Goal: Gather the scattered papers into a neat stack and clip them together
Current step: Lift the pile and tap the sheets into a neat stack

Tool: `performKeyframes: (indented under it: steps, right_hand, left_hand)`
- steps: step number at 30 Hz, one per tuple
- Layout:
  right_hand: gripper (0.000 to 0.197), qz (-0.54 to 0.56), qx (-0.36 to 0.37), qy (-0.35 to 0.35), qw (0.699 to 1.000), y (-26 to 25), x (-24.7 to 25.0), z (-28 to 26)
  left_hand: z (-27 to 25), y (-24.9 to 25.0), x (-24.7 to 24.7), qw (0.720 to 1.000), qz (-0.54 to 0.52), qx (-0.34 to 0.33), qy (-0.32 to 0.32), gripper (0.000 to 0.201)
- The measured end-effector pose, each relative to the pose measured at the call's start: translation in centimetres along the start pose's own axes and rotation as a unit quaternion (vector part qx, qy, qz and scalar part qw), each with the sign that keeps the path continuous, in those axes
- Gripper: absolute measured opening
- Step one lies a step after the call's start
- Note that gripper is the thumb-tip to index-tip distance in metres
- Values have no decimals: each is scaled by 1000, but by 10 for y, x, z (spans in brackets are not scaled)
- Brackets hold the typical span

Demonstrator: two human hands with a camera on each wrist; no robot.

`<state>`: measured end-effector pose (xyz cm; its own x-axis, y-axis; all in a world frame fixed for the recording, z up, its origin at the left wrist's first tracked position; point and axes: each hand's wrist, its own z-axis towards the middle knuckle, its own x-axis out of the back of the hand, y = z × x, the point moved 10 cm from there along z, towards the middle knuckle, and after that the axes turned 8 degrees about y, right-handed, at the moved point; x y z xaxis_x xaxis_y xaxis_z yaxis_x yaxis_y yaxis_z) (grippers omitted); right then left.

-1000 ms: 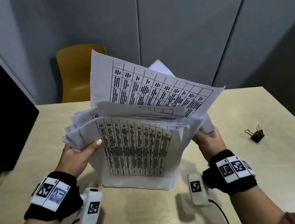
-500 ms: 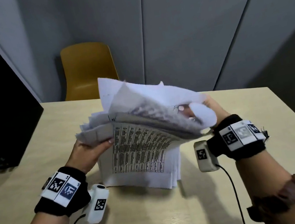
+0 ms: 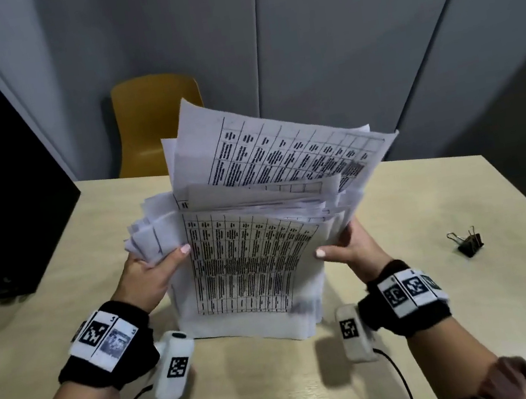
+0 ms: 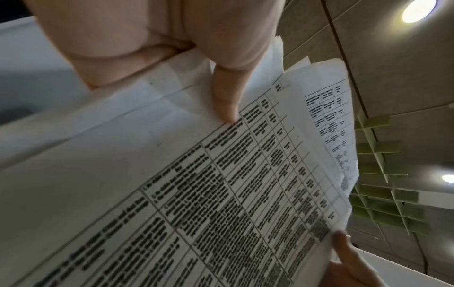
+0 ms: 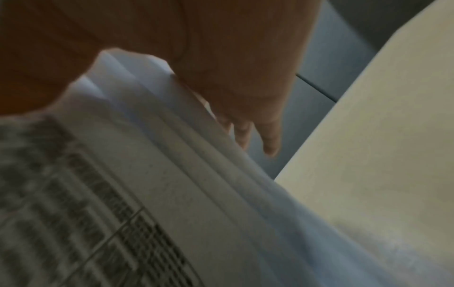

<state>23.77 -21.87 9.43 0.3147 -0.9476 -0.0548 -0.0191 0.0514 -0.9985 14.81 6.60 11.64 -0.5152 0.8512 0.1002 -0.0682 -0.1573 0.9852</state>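
A thick, uneven bundle of printed papers [image 3: 250, 262] with tables stands on its lower edge on the beige table [image 3: 472, 305], tilted toward me, its upper sheets fanned out and leaning back. My left hand [image 3: 154, 275] grips the bundle's left side, thumb on the front sheet, fingers behind. My right hand [image 3: 346, 248] holds the right side, thumb on the front. In the left wrist view my thumb [image 4: 226, 97] presses the papers [image 4: 196, 194]. The right wrist view is blurred; the fingers [image 5: 267, 136] lie along the papers [image 5: 172, 174]. A black binder clip [image 3: 469, 243] lies on the table to the right.
A black box-like object [image 3: 2, 202] sits at the table's left edge. A yellow chair [image 3: 149, 120] stands behind the table against grey wall panels. Cables run from the wrist cameras near the table's front edge.
The right hand, which had reached up over the top sheets and bent them down, has come back to the bundle's right side. The top sheets stand up again. The left hand keeps its grip.
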Motion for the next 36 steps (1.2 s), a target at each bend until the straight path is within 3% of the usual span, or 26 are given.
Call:
performKeyframes:
  steps: [2, 5, 6, 12, 15, 19, 22, 24, 26, 29, 31, 34, 36]
  right_hand:
    - [101, 31, 11, 21, 999, -7, 1, 4]
    - [50, 7, 33, 32, 999, -21, -5, 8]
    - [46, -9, 42, 27, 999, -22, -11, 9]
    - [44, -21, 141, 63, 988, -60, -16, -1]
    - [48, -44, 149, 52, 987, -61, -20, -10]
    - [80, -8, 159, 144, 977, -76, -9, -20]
    - [102, -78, 322, 240, 913, -136, -2, -45]
    - [101, -183, 434, 261, 843, -176, -20, -65]
    - [91, -269, 485, 270, 787, -204, -39, -79]
    - [80, -314, 497, 291, 755, -232, -49, -94]
    - [75, -416, 450, 288, 735, -234, -63, -89]
    - [71, -570, 374, 191, 707, -207, -97, -67]
    - [71, -588, 352, 154, 712, -191, -109, -57]
  left_hand:
    - [0, -2, -2, 1000, -18, 8, -20, 17]
    - [-3, 1, -7, 999, -40, 15, -19, 27]
    - [-4, 3, -9, 999, -33, 9, -7, 28]
    - [-8, 35, -8, 994, -18, -92, 56, 34]
    - [-7, 17, -13, 999, -8, -45, 16, 22]
    - [-9, 8, -15, 999, -22, -16, 21, 16]
    - [-11, 9, -10, 999, -39, -14, 29, 21]
    - [-10, 6, -6, 998, -51, -7, 21, 20]
    - [-8, -1, -2, 998, -64, 13, 22, 20]
    - [-9, -6, -1, 996, -73, 34, 31, 20]
    - [-10, -6, 1, 996, -75, 30, 35, 19]
    - [-9, -7, 1, 997, -71, 22, 20, 18]
    - [-9, -3, 1, 997, -75, 18, -3, 16]
